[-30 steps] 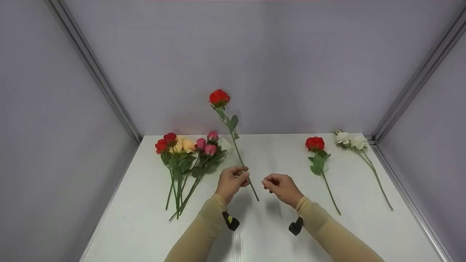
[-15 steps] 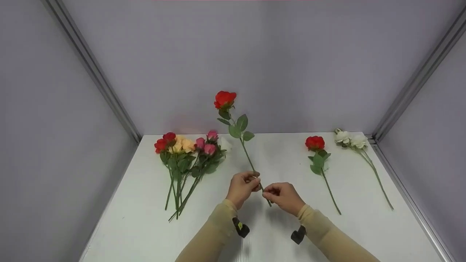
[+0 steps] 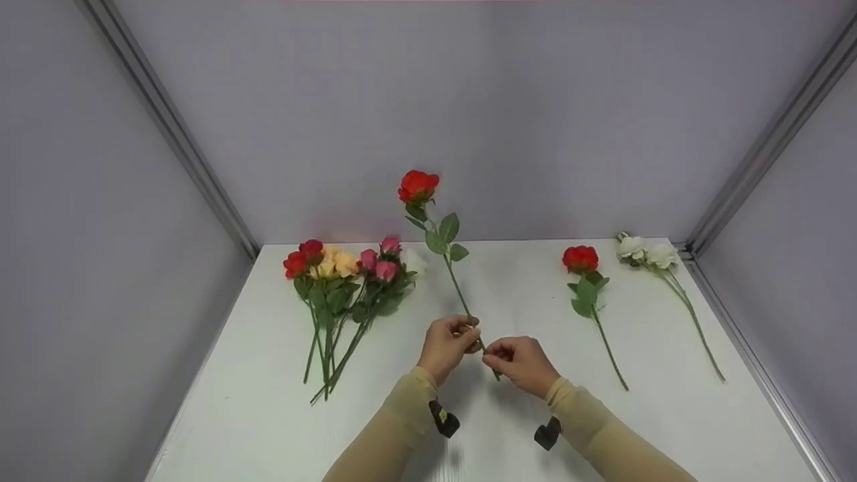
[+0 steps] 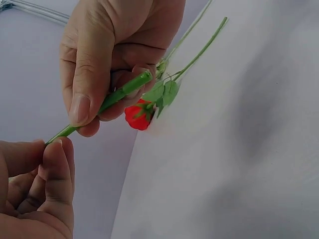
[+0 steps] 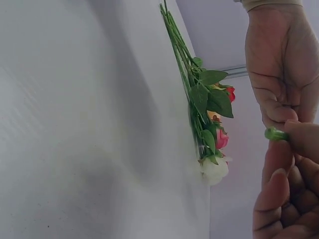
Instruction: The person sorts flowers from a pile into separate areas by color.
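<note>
The left hand (image 3: 445,349) and right hand (image 3: 524,365) are pinching the slanting red flower (image 3: 418,186) by its lower stem (image 3: 458,288), above the desk (image 3: 268,435); light, even pressure should be preventing bends.

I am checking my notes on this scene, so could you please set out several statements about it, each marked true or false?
1. The left hand and right hand both hold one raised red flower by its stem. True.
2. The right hand holds the stem above the left hand. False: it holds lower, near the stem's end.
3. In the left group, yellow flowers lie between red flowers and pink flowers. True.
4. The yellow flowers stand upright in a vase. False: they lie on the table.
5. White flowers lie to the right of a loose red flower. True.
</note>
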The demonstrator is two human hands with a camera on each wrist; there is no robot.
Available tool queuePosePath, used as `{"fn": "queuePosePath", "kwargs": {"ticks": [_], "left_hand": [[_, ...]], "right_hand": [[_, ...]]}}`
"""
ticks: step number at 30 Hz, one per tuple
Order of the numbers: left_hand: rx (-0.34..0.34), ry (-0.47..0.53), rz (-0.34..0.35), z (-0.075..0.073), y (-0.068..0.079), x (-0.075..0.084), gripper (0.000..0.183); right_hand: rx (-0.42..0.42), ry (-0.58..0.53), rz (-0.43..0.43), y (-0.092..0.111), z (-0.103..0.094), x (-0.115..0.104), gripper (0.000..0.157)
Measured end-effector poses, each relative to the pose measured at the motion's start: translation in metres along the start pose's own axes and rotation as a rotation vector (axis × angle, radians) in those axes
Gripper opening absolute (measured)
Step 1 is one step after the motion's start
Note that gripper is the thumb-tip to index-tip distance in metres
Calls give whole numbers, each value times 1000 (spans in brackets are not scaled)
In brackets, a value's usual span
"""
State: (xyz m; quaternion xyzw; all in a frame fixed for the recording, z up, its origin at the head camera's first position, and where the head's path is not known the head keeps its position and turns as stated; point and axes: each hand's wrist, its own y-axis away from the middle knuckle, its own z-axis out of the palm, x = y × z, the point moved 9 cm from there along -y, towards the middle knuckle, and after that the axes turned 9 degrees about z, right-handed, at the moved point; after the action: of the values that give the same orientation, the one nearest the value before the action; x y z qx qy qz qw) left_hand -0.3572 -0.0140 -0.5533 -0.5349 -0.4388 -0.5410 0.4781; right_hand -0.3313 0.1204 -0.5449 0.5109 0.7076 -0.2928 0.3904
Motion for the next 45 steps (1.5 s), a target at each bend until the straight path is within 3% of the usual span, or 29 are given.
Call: {"fn": "queuePosePath", "kwargs": {"ticks": [8, 13, 16, 19, 23, 28, 31, 35, 41, 45], "left_hand": [[-40, -71, 21, -6, -1, 5, 16], [-60, -193, 73, -32, 5, 11, 14], [-43, -329, 147, -60, 11, 17, 13], [7, -533, 209, -97, 19, 23, 13], [117, -785, 171, -158, 31, 19, 15], [208, -954, 61, -221, 48, -3, 18], [228, -999, 7, -242, 56, -19, 21], [255, -1003, -39, -259, 68, -35, 20], [263, -955, -86, -271, 78, -55, 21], [267, -929, -81, -276, 78, -62, 23]], "right_hand": [[58, 18, -21, 2, -13, 1, 10], [122, 27, -11, 7, -34, 13, 11], [168, 39, 27, 14, -53, 27, 13], [221, 73, 86, 24, -76, 46, 12], [277, 136, 156, 37, -103, 70, 11], [323, 206, 228, 55, -131, 98, 16], [347, 247, 274, 67, -146, 114, 18], [367, 284, 324, 80, -160, 130, 21], [390, 294, 409, 93, -173, 153, 27], [411, 305, 429, 95, -178, 162, 29]]}}
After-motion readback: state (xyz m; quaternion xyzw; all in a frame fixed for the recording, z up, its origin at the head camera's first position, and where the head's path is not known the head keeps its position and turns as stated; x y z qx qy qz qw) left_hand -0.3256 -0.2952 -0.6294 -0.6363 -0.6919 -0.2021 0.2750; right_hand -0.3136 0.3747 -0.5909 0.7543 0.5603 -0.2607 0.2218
